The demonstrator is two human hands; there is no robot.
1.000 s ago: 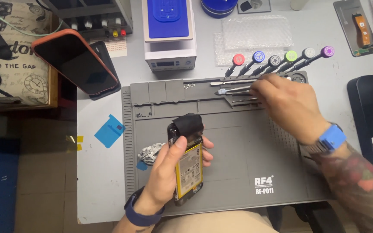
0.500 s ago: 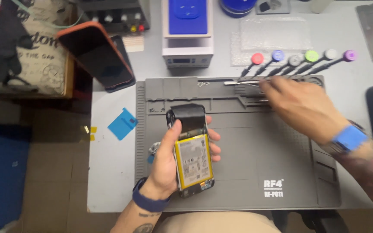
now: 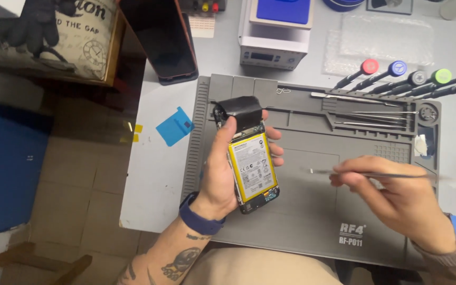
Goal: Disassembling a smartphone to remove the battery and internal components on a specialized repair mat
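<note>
My left hand (image 3: 221, 174) grips an opened smartphone (image 3: 249, 161) with its back off, showing a yellow-edged battery and a black plate at the top. It hovers over the left part of the grey repair mat (image 3: 302, 221). My right hand (image 3: 397, 198) holds thin metal tweezers (image 3: 365, 173), blurred by motion, tip pointing left toward the phone and a short gap away from it. Both wrists wear blue bands.
Colour-capped screwdrivers (image 3: 405, 76) and more metal tools (image 3: 376, 113) lie along the mat's far edge. A dark phone in an orange case (image 3: 167, 42) and a white-and-blue heating device (image 3: 275, 31) stand behind. A blue sticker (image 3: 175, 125) lies left of the mat. The table drops off at left.
My right hand has left the tool row at the mat's far edge and come down toward the phone, now holding tweezers. The left hand has tilted the phone slightly.
</note>
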